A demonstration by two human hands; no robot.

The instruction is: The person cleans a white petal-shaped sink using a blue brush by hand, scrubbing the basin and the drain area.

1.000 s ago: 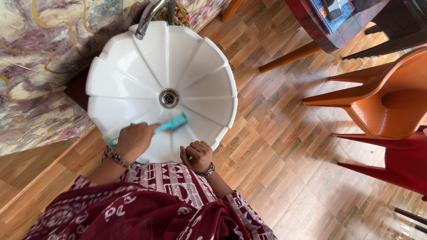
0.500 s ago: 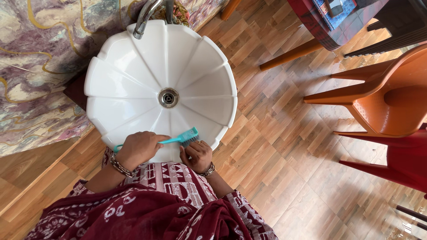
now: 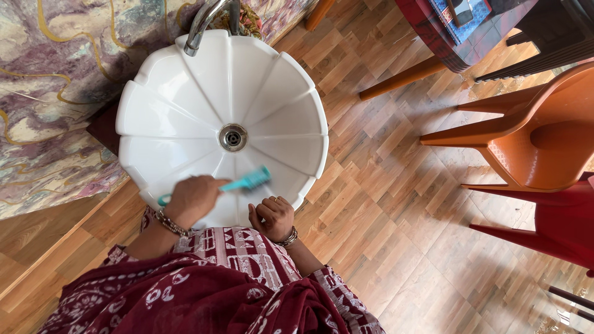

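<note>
Left hand: the left hand (image 3: 193, 199) is closed around the handle of a teal brush (image 3: 247, 182), grip wrapped tight on it, at about 7 o'clock of the basin (image 3: 185, 93).
Brush: bristle head down against the white inner wall of the basin, near the front edge, between the drain (image 3: 232, 137) and the rim; the head is blurred, handle end poking out past the left hand at 8 o'clock.
Right hand: the right hand (image 3: 273, 216) sits curled on the basin's front rim at about 5 o'clock, fingers folded in, holding nothing that I can see, just bracing.
Basin: scalloped white bowl, tap (image 3: 204, 21) overhanging at 12 o'clock; no water visible running.
Around: patterned wall at 9 o'clock, wood floor (image 3: 383, 185) at 3 o'clock, an orange chair (image 3: 532, 142) and a red chair (image 3: 557, 229) well apart to the right.
Risk, slip: the brush head works close to the right hand; a hard stroke towards 4 o'clock could, I judge, run the bristles into those knuckles.
Risk, splash: a fast flick near the rim could throw wet off onto the garment (image 3: 235, 253) or the floor.
Risk, loose hold: a wet handle could twist in the grip and drop into the bowl.
</note>
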